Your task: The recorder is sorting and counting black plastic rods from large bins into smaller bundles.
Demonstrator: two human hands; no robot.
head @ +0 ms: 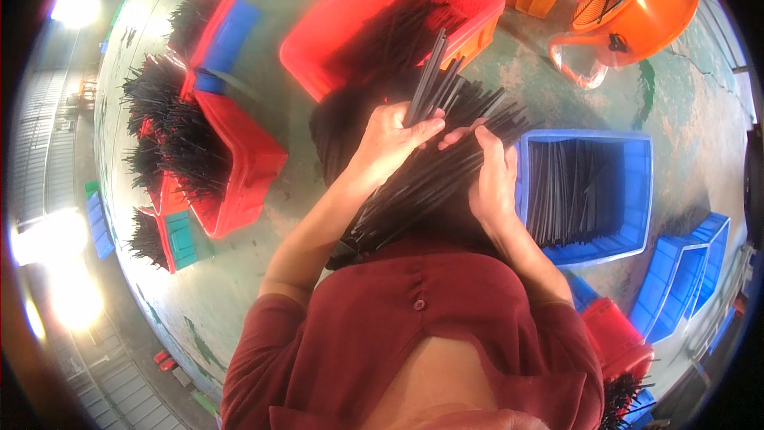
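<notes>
A large bundle of thin black strips (412, 191) lies slantwise across my lap, over dark clothing. My left hand (397, 134) grips several of these strips, and their ends stick up past the thumb. My right hand (495, 173) is at the right side of the bundle, with its fingertips bent over the strips near their upper ends. Whether those fingers pinch a strip is hard to make out. Just right of that hand stands a blue plastic crate (641, 191) with black strips laid side by side in it.
Ahead is a red plastic crate (304, 48) with loose black strips. Red crates (256, 173) packed with upright strips stand at the left. An orange drum fan (656, 18) is at the upper right. More blue crates (662, 286) sit at the lower right, near a red container (618, 334).
</notes>
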